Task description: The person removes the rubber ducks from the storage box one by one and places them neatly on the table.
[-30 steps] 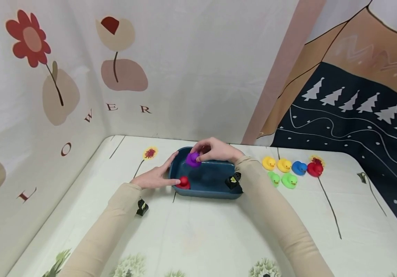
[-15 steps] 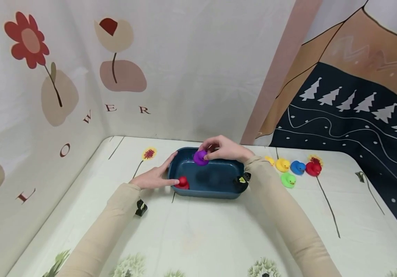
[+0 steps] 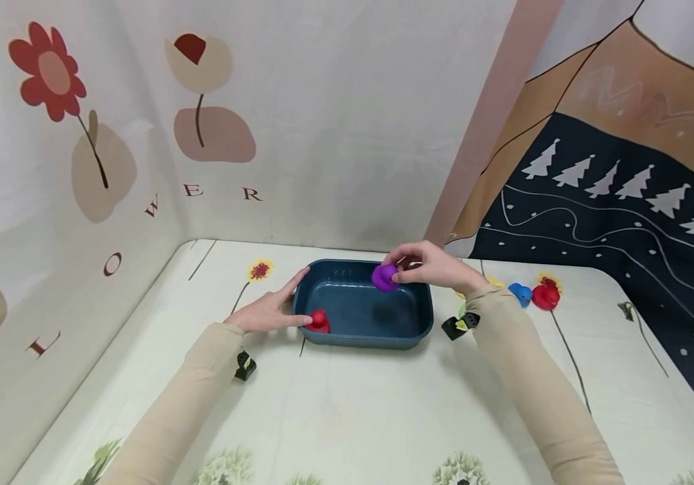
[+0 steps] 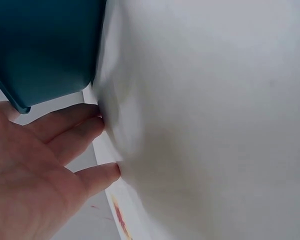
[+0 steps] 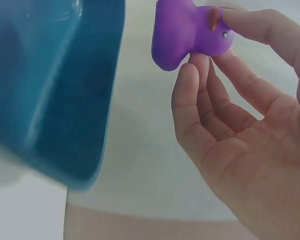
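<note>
One red duck (image 3: 320,320) is seen lying in the near left corner of the blue tub (image 3: 363,335), and a purple duck (image 3: 385,277) is held above the tub's far right part, pinched between the thumb and fingertips of the right hand (image 3: 430,267). The tub's left wall is touched by the left hand (image 3: 268,310), whose fingers are kept straight and slightly apart. Beside the tub, a blue duck (image 3: 520,293) and another red duck (image 3: 545,297) are left on the table (image 3: 383,417); others are partly hidden behind the right sleeve (image 3: 522,364). The work is judged to be at an early or middle stage.
</note>
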`<state>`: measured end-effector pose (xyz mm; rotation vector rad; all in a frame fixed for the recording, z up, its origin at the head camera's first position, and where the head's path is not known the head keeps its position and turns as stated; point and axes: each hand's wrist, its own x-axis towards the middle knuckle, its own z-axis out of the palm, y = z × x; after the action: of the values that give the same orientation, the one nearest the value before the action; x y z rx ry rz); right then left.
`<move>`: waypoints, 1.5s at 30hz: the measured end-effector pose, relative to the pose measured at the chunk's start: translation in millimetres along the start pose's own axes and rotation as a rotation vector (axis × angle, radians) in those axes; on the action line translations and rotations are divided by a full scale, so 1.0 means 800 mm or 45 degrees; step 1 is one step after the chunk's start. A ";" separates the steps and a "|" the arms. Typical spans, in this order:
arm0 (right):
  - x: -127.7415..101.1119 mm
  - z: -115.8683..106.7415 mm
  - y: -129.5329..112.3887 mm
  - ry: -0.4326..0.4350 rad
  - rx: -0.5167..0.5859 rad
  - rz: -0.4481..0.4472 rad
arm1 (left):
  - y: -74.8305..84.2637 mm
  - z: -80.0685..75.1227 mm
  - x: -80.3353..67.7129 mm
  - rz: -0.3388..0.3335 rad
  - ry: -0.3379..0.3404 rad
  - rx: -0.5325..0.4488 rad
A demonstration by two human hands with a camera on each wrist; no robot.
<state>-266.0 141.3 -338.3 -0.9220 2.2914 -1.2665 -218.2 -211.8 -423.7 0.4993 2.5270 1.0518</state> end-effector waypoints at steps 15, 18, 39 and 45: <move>-0.071 -0.021 0.033 0.020 -0.071 0.099 | -0.016 -0.005 -0.002 0.130 0.008 -0.046; -0.079 -0.023 0.040 0.023 -0.058 0.110 | -0.019 -0.005 -0.001 0.132 0.006 -0.044; -0.131 -0.048 0.056 0.118 -0.171 0.249 | -0.016 -0.005 -0.002 0.121 -0.032 -0.066; -0.145 -0.059 0.062 0.121 -0.178 0.296 | -0.014 -0.006 -0.001 0.122 -0.038 -0.057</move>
<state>-228.7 269.3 -355.4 -0.6271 2.5024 -1.0845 -221.5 -222.6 -429.0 0.6244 2.4690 1.1242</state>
